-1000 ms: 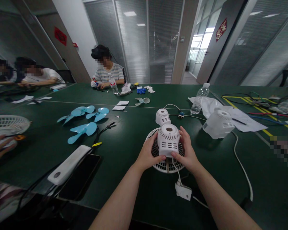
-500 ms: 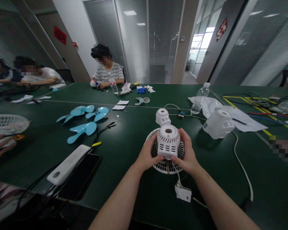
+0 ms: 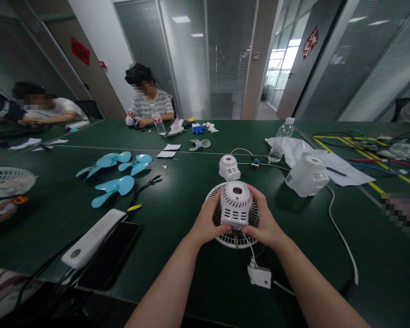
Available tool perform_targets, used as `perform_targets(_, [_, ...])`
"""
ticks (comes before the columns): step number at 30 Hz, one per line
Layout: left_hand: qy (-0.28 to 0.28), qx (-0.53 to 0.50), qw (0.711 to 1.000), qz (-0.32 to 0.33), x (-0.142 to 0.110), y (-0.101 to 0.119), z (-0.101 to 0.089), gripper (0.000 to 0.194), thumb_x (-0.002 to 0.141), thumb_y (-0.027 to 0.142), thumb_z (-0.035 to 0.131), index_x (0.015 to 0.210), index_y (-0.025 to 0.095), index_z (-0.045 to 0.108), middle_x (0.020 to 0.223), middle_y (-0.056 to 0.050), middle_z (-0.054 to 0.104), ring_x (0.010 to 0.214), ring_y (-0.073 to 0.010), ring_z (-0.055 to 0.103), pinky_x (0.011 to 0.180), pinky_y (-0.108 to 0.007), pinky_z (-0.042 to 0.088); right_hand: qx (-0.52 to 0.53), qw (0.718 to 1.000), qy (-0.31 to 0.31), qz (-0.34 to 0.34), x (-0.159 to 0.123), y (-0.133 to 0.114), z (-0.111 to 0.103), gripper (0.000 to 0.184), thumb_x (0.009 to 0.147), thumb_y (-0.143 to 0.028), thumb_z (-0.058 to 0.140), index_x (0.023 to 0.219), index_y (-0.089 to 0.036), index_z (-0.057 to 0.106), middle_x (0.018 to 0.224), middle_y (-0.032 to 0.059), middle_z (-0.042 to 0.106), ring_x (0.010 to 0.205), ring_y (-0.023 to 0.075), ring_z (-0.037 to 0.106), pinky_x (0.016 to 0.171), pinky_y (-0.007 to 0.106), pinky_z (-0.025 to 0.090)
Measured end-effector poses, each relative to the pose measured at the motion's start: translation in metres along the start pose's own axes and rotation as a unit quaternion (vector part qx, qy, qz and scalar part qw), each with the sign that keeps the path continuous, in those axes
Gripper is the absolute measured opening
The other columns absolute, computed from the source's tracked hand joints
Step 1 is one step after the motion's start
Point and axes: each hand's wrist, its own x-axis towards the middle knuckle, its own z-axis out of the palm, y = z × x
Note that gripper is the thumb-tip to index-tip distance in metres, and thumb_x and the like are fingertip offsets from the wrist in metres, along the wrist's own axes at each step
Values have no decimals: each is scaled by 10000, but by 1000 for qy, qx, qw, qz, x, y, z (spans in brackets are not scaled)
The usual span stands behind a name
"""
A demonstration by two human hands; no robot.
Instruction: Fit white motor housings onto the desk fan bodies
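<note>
Both of my hands hold a white vented fan motor housing [image 3: 237, 207] from its two sides. My left hand [image 3: 207, 221] wraps the left side, with its thumb on the lower front edge. On the other side my right hand [image 3: 264, 221] grips in the same way. Under the housing lies a round white fan grille [image 3: 237, 240], face down on the table. A white cable runs from beneath the housing to a small white box [image 3: 259, 275]. Just behind stands a second white housing [image 3: 229, 167], with a thin wire leading to a small blue part [image 3: 254, 163].
Several blue fan blades [image 3: 114, 189] lie at the left, near a white handle-shaped device [image 3: 94, 239] and a black phone [image 3: 109, 255]. A translucent housing [image 3: 307, 177], a water bottle [image 3: 280, 140] and paper [image 3: 350, 171] occupy the right. Co-workers sit across and at left.
The housing in my hands has tilted slightly, its top leaning a little further away, and stays over the grille. The whole view has shifted slightly. Both hands keep their grip.
</note>
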Motion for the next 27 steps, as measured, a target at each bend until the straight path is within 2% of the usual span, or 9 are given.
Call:
perform_targets(4, [-2, -5, 1000, 12, 0, -4, 1, 1081, 677, 704, 673, 1525, 241, 188, 1543, -142, 334, 1388, -380, 341, 1144, -548, 245, -26, 999, 7, -25, 1, -1, 2, 1009, 715, -473, 766, 1506, -279, 171, 1556, 115, 246, 1429, 361, 254, 1165, 590, 229])
perform_targets(8, [-5, -2, 1000, 12, 1, -3, 1, 1070, 689, 702, 666, 1527, 246, 182, 1539, -140, 339, 1387, -374, 344, 1144, -545, 249, -33, 998, 13, -51, 3, -4, 2, 896, 725, -404, 767, 1462, -285, 272, 1555, 104, 256, 1442, 347, 230, 1155, 580, 265])
perform_targets(21, [-10, -15, 1000, 2, -2, -2, 3, 1146, 619, 689, 735, 1524, 250, 185, 1540, -144, 325, 1388, -385, 332, 1140, -557, 254, -83, 990, 33, -109, 2, -5, -1, 905, 675, -390, 796, 1420, -270, 296, 1522, 142, 299, 1401, 378, 309, 1103, 608, 330])
perform_targets(27, [-19, 2, 1000, -7, -2, 1, 2, 1240, 601, 637, 784, 1539, 291, 51, 1562, -133, 287, 1390, -377, 329, 1132, -571, 258, -115, 984, 81, -109, 3, -6, 1, 929, 679, -366, 791, 1449, -287, 278, 1528, 128, 283, 1401, 372, 305, 1109, 597, 327])
